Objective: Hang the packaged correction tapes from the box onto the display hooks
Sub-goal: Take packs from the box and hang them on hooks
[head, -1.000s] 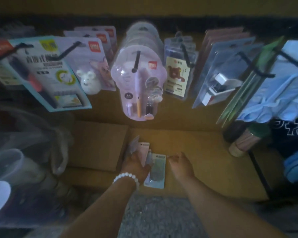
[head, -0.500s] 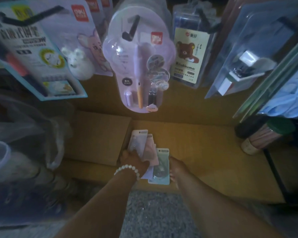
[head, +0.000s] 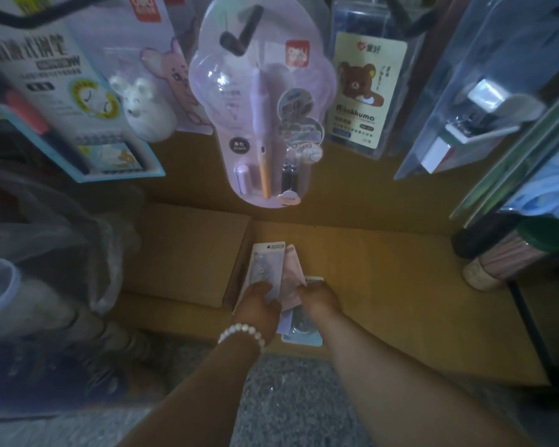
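Several packaged correction tapes fan from the left hand, whose fingers clasp them low over the open cardboard box. The right hand curls onto a teal pack beneath. Gathering appears underway; next, lifting them toward a far display hook seems needed.

Pastel carded correction tapes — fanned, overlapping — above the open cardboard box.

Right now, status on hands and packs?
Left hand grips fanned correction tape packs. Right hand on the teal pack. None hung; hooks overhead already loaded.
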### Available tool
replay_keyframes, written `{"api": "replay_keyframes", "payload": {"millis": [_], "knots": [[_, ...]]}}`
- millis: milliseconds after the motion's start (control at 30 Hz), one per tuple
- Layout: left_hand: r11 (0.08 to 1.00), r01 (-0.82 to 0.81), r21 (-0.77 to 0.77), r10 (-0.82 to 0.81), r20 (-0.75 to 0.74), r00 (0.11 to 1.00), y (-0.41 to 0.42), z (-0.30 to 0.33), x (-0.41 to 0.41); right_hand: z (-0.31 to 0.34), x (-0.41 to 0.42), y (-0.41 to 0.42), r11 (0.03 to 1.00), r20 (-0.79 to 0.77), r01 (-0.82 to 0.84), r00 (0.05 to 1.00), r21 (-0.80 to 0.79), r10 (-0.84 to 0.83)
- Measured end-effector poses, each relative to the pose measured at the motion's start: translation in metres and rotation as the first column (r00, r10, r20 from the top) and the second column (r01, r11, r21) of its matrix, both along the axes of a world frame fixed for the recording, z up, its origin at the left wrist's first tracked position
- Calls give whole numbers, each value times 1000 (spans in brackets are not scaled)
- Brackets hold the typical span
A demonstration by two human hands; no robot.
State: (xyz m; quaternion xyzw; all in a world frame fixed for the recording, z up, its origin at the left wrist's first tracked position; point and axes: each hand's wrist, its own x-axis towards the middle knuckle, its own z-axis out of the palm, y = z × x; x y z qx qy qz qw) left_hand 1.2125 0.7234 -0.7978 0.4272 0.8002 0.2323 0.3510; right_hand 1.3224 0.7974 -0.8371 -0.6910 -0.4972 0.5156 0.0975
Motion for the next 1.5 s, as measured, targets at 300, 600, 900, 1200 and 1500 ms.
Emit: {"api": "replay_keyframes", "payload": {"millis": [300,600,900,1200,1500], "knots": [[974,-185,133,155,208,966,-8,15,7,-11,-24,-12,974,-308,199,925,-104,-222],[925,-381,9,357,324,876,-6,33,-8,21,9,-15,962,-606,208,748,-176,-272],[825,-563,-40,368,795,483,-19,37,-37,37,-11,-16,995,-568,54,818,-80,-90],[847,-529,-58,326,843,428,-32,33,-49,44,-31,-24,997,-565,-1,824,-79,-44],[832,-553,-49,214,947,238,-54,31,-59,34,-34,-21,998,-112,22,993,-60,-29]]}}
